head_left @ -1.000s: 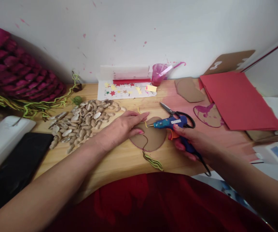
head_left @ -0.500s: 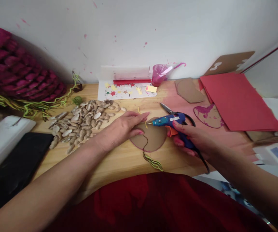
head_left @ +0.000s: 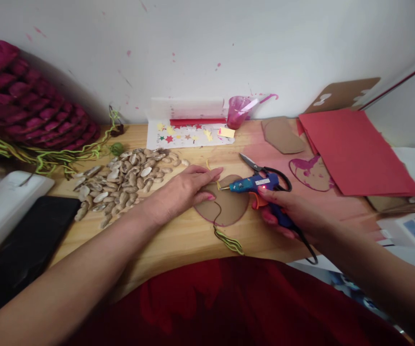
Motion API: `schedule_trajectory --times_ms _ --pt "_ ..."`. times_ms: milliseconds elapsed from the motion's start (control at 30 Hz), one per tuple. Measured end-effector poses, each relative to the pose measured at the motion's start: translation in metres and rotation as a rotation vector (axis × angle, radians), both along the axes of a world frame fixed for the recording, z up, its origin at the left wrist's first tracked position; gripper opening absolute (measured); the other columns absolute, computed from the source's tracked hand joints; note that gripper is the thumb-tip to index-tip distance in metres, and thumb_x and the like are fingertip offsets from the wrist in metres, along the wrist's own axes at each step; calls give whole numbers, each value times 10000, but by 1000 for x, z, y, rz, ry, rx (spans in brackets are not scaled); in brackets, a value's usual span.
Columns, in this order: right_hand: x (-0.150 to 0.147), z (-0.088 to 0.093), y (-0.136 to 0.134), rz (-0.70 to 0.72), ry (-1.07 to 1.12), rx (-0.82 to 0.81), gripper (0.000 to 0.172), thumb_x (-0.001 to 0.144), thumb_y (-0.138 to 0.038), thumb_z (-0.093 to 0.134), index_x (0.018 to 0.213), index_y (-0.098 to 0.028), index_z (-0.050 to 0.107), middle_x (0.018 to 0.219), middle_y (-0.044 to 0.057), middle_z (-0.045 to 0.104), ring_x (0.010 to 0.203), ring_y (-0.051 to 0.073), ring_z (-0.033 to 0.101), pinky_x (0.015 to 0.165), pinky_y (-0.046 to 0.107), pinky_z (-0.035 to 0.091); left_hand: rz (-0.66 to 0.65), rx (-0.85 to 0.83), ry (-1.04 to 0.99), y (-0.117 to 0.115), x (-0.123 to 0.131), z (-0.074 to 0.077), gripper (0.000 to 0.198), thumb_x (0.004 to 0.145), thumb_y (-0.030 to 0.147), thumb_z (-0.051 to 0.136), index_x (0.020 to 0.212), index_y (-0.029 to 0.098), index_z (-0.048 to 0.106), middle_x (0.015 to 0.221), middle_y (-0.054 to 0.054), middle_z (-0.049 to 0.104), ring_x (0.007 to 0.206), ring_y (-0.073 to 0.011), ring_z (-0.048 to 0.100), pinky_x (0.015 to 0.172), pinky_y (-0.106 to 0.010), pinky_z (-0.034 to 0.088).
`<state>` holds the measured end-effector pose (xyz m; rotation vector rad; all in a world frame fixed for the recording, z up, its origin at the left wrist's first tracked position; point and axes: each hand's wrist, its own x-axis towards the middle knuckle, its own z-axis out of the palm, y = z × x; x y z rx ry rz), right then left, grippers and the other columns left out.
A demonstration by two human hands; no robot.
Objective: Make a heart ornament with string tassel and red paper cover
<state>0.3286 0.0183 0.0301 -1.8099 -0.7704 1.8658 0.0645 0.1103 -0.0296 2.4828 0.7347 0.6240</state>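
Observation:
A blue glue gun (head_left: pixel 254 183) with an orange trigger is gripped in my right hand (head_left: pixel 283 206), its metal nozzle pointing left over a heart-shaped cardboard piece (head_left: pixel 229 211). The nozzle tip is by a yellow string (head_left: pixel 219 184) on the cardboard. My left hand (head_left: pixel 193 187) lies on the cardboard's left side, fingers stretched out and thumb apart, close to the string. A dark cord with a green yarn tassel (head_left: pixel 231 241) hangs from the cardboard's lower edge onto the table. Behind the glue gun lie scissors (head_left: pixel 250 162) with black handles, partly hidden.
Peanut shells (head_left: pixel 121 182) are heaped at the left, before a large magenta piñata-like object (head_left: pixel 30 101). A black phone-like slab (head_left: pixel 30 250) lies front left. At the back are a star-covered sheet (head_left: pixel 178 142) and a pink cup (head_left: pixel 237 114). Red sheets (head_left: pixel 359 149) lie right.
My right hand has drawn the glue gun slightly to the right and down, and its nozzle has come away a little from the left fingers. My left hand has not moved.

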Motion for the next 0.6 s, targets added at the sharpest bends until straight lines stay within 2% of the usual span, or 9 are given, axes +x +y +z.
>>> schedule_trajectory --times_ms 233,433,600 --pt "1 2 -3 28 0 30 430 902 -596 553 739 -198 535 506 -41 531 263 52 367 263 172 196 5 -6 -1 -1 0 1 561 934 315 663 1464 229 500 1289 -123 615 1194 -227 614 1040 -404 524" --pt "-8 7 11 21 -46 183 346 908 -546 593 813 -219 530 486 -55 532 257 66 368 251 167 194 -5 10 -12 0 -1 -1 571 934 312 660 1470 202 496 1268 -141 627 1169 -232 622 1016 -403 534" --pt "-8 4 15 40 -48 145 336 939 -528 550 814 -219 510 486 -48 532 257 70 370 248 162 212 -4 13 -14 1 0 -1 564 932 320 664 1464 221 502 1267 -128 632 1184 -228 618 1015 -398 532"
